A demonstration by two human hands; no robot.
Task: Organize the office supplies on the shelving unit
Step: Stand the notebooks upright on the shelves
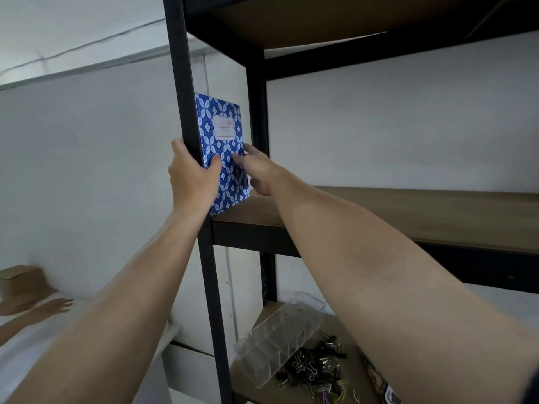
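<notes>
Upright, one notebook point(223, 147), two hands point(224, 173)

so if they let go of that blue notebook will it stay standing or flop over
The blue notebook looks thin, so it would probably tip without the black post it leans against. The left hand grips its edge; its cover stays flat, so it seems fairly stiff and light.

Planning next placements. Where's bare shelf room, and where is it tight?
Free: the middle shelf board, bare from the blue notebook rightward to the frame edge. Crowded: the lower shelf, where the clear divided tray and the binder clip pile leave only thin strips. Both hands occupy the notebook corner.
</notes>
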